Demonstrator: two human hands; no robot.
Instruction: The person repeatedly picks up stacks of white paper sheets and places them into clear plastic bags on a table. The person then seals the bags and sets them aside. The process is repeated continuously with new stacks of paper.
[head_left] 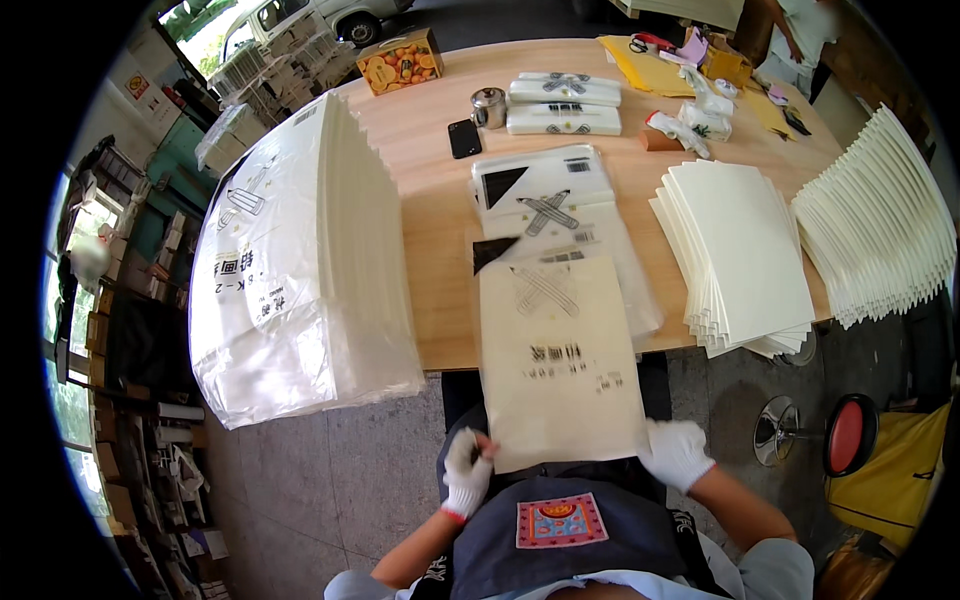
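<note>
A clear printed plastic bag of cream paper (565,400) lies in front of me, its near end reaching past the table edge over my lap. My left hand (467,470), in a white knit glove with some fingertips bare, is closed at the bag's near left corner. At the near right corner my right hand (678,455), also gloved, grips the bag's edge; its fingertips are partly hidden. Beneath the bag's far end lies a pile of flat printed plastic bags (592,215) with pencil drawings and black corners.
A tall stack of bagged paper (270,270) stands left. Fanned sheets (740,250) and another paper stack (880,220) are at right. Farther back are a phone (465,139), metal mug (489,107), rolled bags (565,104) and fruit box (400,62). A person (797,40) stands far right.
</note>
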